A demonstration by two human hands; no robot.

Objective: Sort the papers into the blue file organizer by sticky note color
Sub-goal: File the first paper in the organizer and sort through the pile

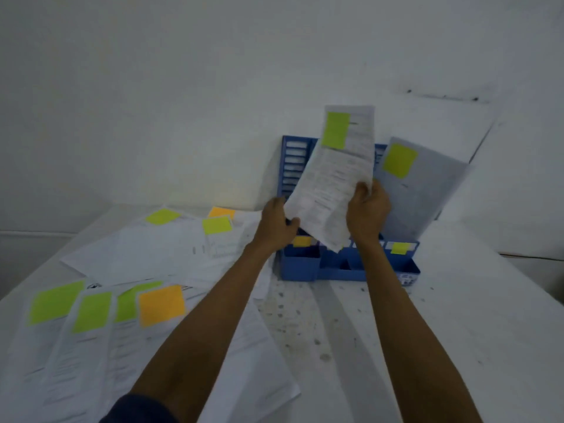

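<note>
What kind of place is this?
Probably a plain office or workroom: a blue file organizer stands on a white table against a bare wall, with printed papers carrying sticky notes spread beside it.

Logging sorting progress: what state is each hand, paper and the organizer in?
left hand: grips the held paper's lower corner
right hand: grips its right edge
held paper: lifted over the blue file organizer, green note
blue file organizer: standing, filed sheet leaning in right slot
loose papers: spread on table

One head-worn wide-angle camera looks forward and down, from close above, over the table toward the wall.
</note>
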